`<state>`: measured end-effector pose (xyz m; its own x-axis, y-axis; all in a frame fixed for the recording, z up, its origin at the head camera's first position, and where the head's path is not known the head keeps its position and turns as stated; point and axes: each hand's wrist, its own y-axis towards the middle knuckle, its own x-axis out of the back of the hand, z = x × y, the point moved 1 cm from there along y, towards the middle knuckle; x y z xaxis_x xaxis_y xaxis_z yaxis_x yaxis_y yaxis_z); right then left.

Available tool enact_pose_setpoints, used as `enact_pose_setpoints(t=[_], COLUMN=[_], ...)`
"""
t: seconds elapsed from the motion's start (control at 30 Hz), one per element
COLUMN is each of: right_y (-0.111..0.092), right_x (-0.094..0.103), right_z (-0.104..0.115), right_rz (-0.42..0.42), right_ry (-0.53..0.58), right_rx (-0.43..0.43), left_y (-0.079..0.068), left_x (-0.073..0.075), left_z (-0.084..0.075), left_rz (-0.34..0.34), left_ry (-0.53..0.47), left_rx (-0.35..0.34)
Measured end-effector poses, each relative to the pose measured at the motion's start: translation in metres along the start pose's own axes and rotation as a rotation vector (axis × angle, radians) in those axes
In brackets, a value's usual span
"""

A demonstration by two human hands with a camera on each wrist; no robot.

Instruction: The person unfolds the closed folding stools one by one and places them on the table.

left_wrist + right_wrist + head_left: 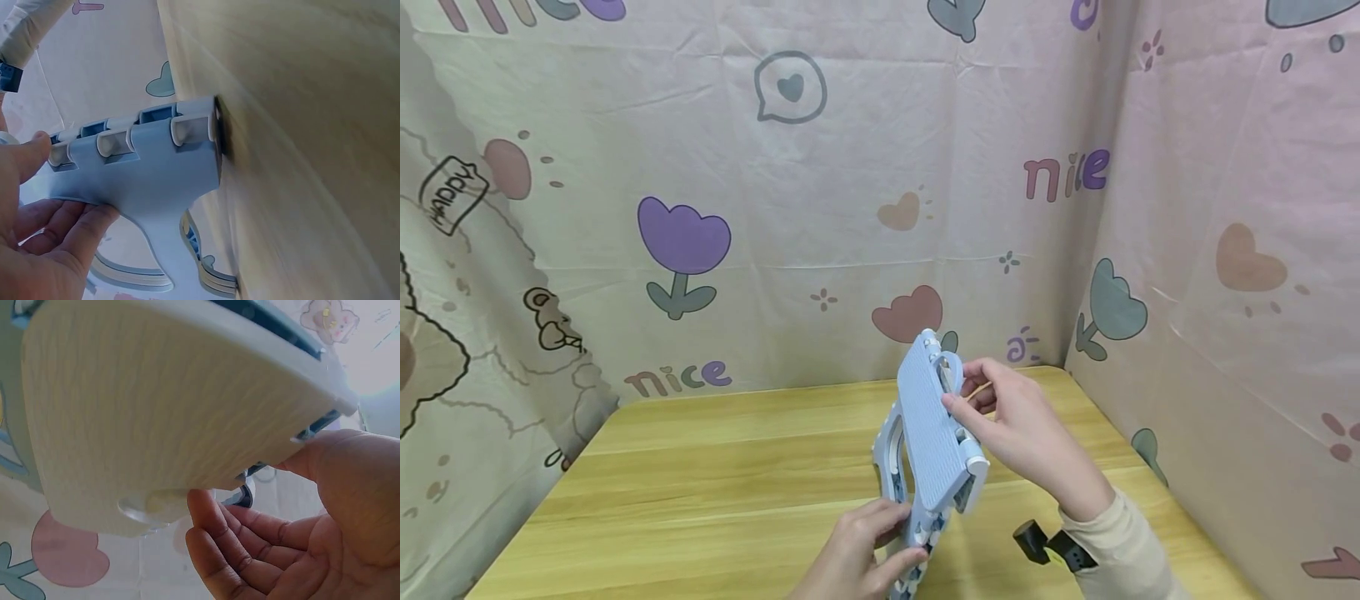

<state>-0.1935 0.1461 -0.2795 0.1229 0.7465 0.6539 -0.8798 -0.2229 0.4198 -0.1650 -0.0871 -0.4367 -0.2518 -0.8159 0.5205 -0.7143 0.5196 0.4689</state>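
Observation:
A light-blue plastic folding stool [925,425] stands tilted and partly folded on the table, its ribbed top panel turned to the side. My left hand [861,550] holds its lower leg panel, thumb on one side and fingers on the other. In the left wrist view, the hinged edge [144,131] shows white and blue knuckles near the thumb. At the top panel's edge, beside a looped handle [953,371], my right hand [1015,417] pinches with thumb and fingers. The right wrist view has the ribbed panel [156,406] large above the right hand's bent fingers.
The wood-grain table [737,467] reaches back to a patterned cloth wall [820,183], with more cloth on the left and right sides. A black strap device [1052,546] sits on the right wrist over a light sleeve [1127,550].

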Motion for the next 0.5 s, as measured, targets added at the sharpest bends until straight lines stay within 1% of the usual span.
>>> enact_pose_setpoints(t=[0.1,0.2,0.37,0.5], right_y=[0.002,0.004,0.007,0.009], right_x=[-0.004,-0.009,-0.015,-0.020], right_z=[0.004,0.007,0.012,0.015], right_rz=[-0.002,-0.007,-0.018,-0.021], right_ry=[0.014,0.002,-0.030,-0.019], right_rx=[0.022,0.038,0.067,0.083], left_y=[0.002,0.003,0.005,0.007], left_x=[-0.001,-0.002,-0.003,-0.004], left_z=[0.001,0.004,0.005,0.006], left_rz=[-0.005,-0.009,-0.002,0.011], left_ry=[-0.026,-0.039,-0.067,-0.097], left_rx=[0.000,0.005,0.029,0.053])
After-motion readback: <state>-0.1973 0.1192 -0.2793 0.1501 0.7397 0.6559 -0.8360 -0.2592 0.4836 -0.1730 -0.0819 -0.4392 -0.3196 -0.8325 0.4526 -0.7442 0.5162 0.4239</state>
